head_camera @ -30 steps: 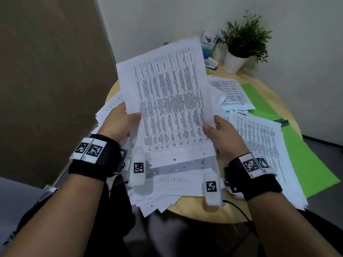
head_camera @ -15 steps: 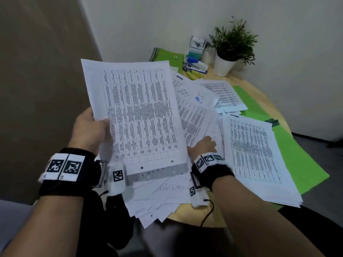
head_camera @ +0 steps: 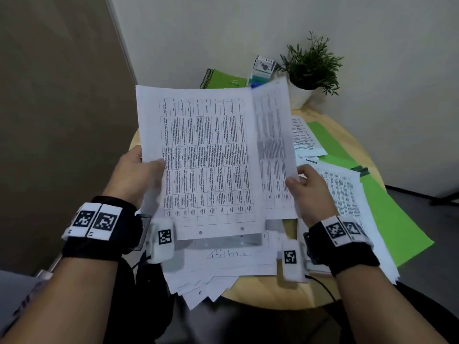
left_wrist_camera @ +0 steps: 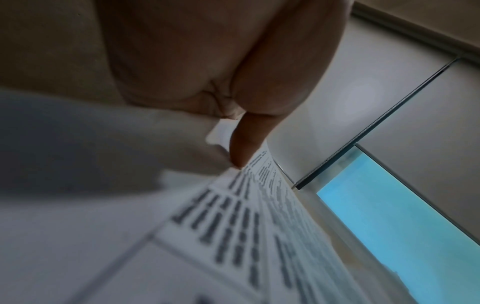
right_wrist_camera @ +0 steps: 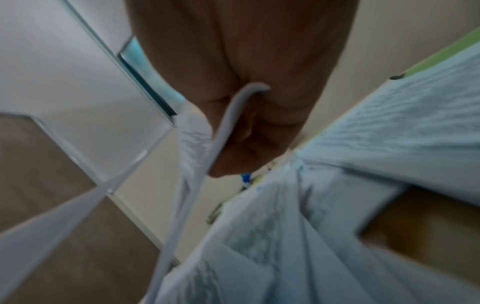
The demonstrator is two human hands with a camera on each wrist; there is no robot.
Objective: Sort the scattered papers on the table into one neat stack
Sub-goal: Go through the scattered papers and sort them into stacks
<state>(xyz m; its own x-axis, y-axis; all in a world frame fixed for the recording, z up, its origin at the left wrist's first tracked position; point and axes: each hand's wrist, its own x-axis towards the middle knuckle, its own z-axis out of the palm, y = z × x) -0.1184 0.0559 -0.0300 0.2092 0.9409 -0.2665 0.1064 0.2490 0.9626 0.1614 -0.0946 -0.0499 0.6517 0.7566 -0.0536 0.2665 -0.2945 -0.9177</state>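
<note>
My left hand (head_camera: 146, 167) grips a stack of printed sheets (head_camera: 206, 160) by its left edge, thumb on top, and holds it up above the round wooden table (head_camera: 248, 294). My right hand (head_camera: 301, 180) pinches a single printed sheet (head_camera: 273, 145) by its lower right edge, raised beside the stack and overlapping its right side. In the left wrist view my thumb (left_wrist_camera: 246, 144) presses on the stack (left_wrist_camera: 233, 236). In the right wrist view the sheet (right_wrist_camera: 202, 164) runs edge-on past my fingers. Loose papers (head_camera: 223, 266) lie on the table beneath. Another pile (head_camera: 347, 202) lies at the right.
Green folders (head_camera: 402, 219) lie under the right pile. At the table's back stand a potted plant (head_camera: 310, 70), a green spiral notebook (head_camera: 223, 80) and small boxes (head_camera: 263, 68). A brown panel (head_camera: 62, 95) and white walls close the corner.
My right hand, which lay on the table papers half a second ago, now holds one sheet lifted beside the stack. The left hand's stack has moved right and turned more upright.
</note>
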